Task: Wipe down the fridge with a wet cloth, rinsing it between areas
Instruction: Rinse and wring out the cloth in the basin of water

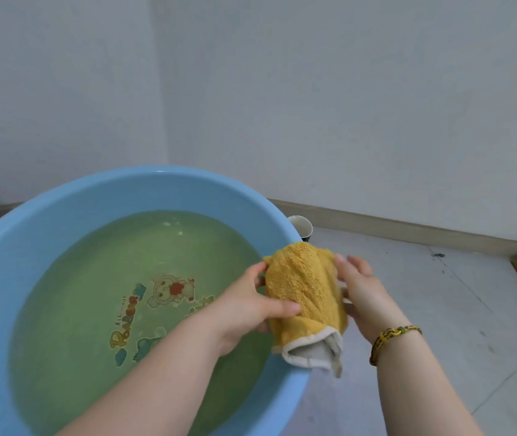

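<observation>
**Both hands hold yellow cloth over right rim of basin**

Yellow cloth (304, 287) is bunched up lengthwise and held in the air, above the right edge of the blue basin (62, 196), clear of the water (93, 262). Its near end hangs down, showing a grey underside with pale trim.

Left hand (251, 306) grips the cloth's left side, thumb across the top and fingers wrapped under. Right hand (361, 294) holds the right side, fingers curled at the cloth's edge; part of that grip is hidden behind the fabric. Beaded bracelet (389, 338) sits on the right wrist.

The basin holds greenish water, with a cartoon print (169, 291) visible on its bottom. A small cup (302, 228) stands just behind the basin's far right rim. Grey tiled floor (439, 309) lies to the right, with a baseboard (392, 221) along the far white wall (314, 89).
</observation>
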Available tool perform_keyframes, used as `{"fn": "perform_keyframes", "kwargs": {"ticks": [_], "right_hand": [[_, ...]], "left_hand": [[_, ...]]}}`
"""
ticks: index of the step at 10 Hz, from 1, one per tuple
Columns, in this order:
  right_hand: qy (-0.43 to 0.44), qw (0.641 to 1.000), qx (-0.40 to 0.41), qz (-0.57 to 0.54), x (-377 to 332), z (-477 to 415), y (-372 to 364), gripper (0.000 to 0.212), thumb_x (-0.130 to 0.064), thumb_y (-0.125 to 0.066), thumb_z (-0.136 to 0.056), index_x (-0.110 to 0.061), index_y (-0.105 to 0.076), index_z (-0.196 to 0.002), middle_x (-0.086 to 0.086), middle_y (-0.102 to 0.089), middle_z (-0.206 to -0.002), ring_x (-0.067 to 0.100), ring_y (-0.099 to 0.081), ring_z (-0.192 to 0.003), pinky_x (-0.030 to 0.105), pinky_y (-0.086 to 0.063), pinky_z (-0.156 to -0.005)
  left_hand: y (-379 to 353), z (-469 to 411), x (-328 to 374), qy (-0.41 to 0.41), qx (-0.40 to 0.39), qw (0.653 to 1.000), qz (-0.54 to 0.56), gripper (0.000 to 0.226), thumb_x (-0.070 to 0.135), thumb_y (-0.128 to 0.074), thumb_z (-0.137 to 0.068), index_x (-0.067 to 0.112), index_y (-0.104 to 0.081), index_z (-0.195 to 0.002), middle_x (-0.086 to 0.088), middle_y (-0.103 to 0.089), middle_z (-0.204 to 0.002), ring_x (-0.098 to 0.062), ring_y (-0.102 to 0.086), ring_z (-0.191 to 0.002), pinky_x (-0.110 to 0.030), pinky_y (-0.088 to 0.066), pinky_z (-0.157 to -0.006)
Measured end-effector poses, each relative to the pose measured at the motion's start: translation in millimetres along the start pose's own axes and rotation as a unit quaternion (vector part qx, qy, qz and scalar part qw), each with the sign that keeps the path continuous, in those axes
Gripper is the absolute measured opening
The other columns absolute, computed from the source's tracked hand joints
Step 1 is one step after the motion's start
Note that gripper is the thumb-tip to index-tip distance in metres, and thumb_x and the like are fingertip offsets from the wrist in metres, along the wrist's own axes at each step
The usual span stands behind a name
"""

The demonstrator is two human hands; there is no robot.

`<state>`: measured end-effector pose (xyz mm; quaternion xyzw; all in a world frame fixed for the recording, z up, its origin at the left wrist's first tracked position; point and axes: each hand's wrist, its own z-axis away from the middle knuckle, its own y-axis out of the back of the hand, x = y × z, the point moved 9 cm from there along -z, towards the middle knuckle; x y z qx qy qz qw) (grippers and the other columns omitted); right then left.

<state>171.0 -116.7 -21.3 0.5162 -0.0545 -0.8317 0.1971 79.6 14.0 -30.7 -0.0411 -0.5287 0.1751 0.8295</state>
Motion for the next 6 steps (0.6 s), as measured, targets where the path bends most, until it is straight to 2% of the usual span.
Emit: {"fn": "perform_keyframes", "kwargs": {"ticks": [1,2,3,4,5,6], "right_hand": [[0.096,0.995,-0.009,0.041,-25.7,6.7,-11.6,0.072,-0.034,-0.053,-0.090,-0.026,-0.009,-0.146,0.002,-0.019,-0.151,0.020,-0.034,-0.131,0.029,-0.032,-0.100],[0.141,0.984,-0.066,0.088,-30.9,13.4,-37.9,0.066,-0.026,-0.054,-0.091,-0.023,-0.017,-0.145,0.005,-0.030,-0.147,0.019,-0.037,-0.131,0.032,-0.032,-0.108],[0.158,0.978,-0.073,0.113,-28.6,17.4,-50.3,0.056,-0.019,-0.048,-0.094,-0.017,-0.024,-0.144,0.002,-0.037,-0.144,0.015,-0.037,-0.131,0.025,-0.030,-0.107],[0.190,0.969,-0.051,0.146,-35.0,17.2,-50.2,0.054,-0.015,-0.046,-0.094,-0.015,-0.024,-0.143,0.002,-0.035,-0.146,0.014,-0.033,-0.133,0.019,-0.025,-0.102],[0.195,0.960,-0.060,0.191,-36.1,14.2,-55.1,0.053,-0.015,-0.045,-0.095,-0.016,-0.025,-0.143,0.004,-0.035,-0.145,0.015,-0.035,-0.131,0.013,-0.026,-0.091],[0.219,0.949,-0.044,0.221,-48.8,18.6,-49.3,0.051,-0.017,-0.049,-0.093,-0.016,-0.031,-0.141,0.002,-0.037,-0.143,0.014,-0.034,-0.132,0.014,-0.025,-0.094]], "left_hand": [[5.1,-0.1,8.3,-0.045,0.051,0.992,-0.107,0.097,0.010,-0.078,-0.066,0.029,-0.019,-0.142,0.013,-0.033,-0.139,-0.016,-0.047,-0.121,-0.029,-0.042,-0.099],[5.5,7.0,33.4,-0.155,0.119,0.952,-0.237,0.081,0.011,-0.066,-0.079,0.029,-0.019,-0.142,0.012,-0.006,-0.152,-0.004,-0.011,-0.139,-0.012,-0.012,-0.103],[-11.5,-0.6,24.4,-0.162,0.059,0.944,-0.280,0.063,0.003,-0.049,-0.089,0.020,-0.021,-0.143,0.010,-0.012,-0.153,-0.003,-0.012,-0.139,-0.001,-0.007,-0.094],[-14.7,-9.2,15.2,-0.141,0.038,0.952,-0.269,0.060,0.002,-0.040,-0.093,0.018,-0.015,-0.144,0.010,-0.007,-0.153,-0.004,-0.010,-0.139,-0.001,-0.006,-0.092],[-13.9,-15.3,11.5,-0.136,0.031,0.954,-0.265,0.060,0.001,-0.040,-0.092,0.017,-0.014,-0.144,0.009,-0.008,-0.154,-0.005,-0.010,-0.140,0.000,-0.007,-0.091],[-4.7,-11.4,20.7,-0.152,0.053,0.950,-0.268,0.059,0.001,-0.048,-0.088,0.017,-0.026,-0.141,0.006,-0.019,-0.151,-0.005,-0.019,-0.136,-0.001,-0.011,-0.092]]}}
